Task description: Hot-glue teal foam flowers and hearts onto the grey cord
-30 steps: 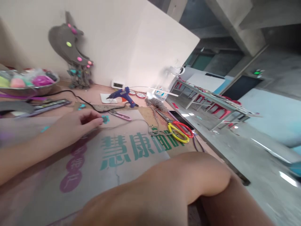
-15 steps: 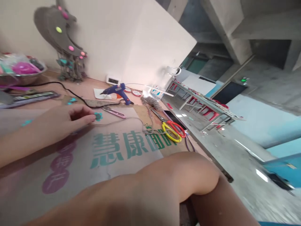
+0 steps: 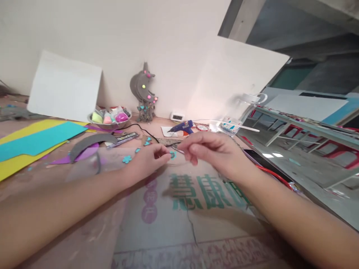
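Note:
My left hand point(image 3: 151, 158) rests on a printed cardboard sheet point(image 3: 179, 220), fingertips pinched on a small teal foam flower point(image 3: 172, 154). My right hand point(image 3: 211, 149) hovers just to its right, fingers curled and pinched together over the same spot; a thin strand seems to run between the hands, too blurred to name. A second teal flower point(image 3: 126, 159) lies to the left of my left hand. A blue glue gun point(image 3: 182, 127) lies behind the hands on the table.
Yellow and teal foam sheets point(image 3: 33, 144) lie at the left. A metal bowl point(image 3: 108, 119) of coloured pieces and a grey moon ornament point(image 3: 143, 87) stand by the wall. Red-handled scissors point(image 3: 276, 177) and a phone point(image 3: 259, 158) lie at the right edge.
The view swung left. My right arm lifted from the near edge and its hand came up beside my left hand at the teal flower.

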Tool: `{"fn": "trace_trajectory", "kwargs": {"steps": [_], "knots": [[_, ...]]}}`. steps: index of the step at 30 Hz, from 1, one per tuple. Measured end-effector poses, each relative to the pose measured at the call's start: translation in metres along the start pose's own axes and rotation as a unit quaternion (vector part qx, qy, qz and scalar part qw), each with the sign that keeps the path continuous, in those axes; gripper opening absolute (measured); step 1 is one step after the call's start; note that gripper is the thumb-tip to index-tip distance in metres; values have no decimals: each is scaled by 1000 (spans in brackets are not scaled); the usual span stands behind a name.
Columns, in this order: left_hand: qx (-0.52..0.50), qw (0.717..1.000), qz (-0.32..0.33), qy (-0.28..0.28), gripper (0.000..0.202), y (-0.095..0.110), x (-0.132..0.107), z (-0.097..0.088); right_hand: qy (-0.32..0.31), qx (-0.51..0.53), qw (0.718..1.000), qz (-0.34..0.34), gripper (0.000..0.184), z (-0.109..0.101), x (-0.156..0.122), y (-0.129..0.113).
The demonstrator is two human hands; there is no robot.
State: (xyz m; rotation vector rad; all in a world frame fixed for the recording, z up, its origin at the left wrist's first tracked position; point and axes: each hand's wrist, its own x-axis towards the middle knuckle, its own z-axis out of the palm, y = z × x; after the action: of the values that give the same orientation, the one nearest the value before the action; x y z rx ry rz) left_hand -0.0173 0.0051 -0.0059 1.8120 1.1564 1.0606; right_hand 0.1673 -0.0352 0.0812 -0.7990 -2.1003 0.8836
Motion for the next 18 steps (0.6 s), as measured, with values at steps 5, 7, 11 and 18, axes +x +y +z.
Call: {"fn": "trace_trajectory", "kwargs": {"steps": [5, 7, 11, 18], "knots": [[-12, 998, -5, -54, 17, -1, 0, -1, 160, -206, 962, 82, 22, -51, 16, 83], [-27, 998, -15, -57, 16, -1, -1, -1, 170, -306, 928, 124, 28, -67, 18, 113], [-39, 997, -26, -63, 15, 0, 0, -1, 150, -358, 906, 171, 48, -84, 27, 149], [-50, 996, -30, -66, 24, -2, 4, -1, 138, -315, 913, 221, 46, -76, 57, 175]]}}
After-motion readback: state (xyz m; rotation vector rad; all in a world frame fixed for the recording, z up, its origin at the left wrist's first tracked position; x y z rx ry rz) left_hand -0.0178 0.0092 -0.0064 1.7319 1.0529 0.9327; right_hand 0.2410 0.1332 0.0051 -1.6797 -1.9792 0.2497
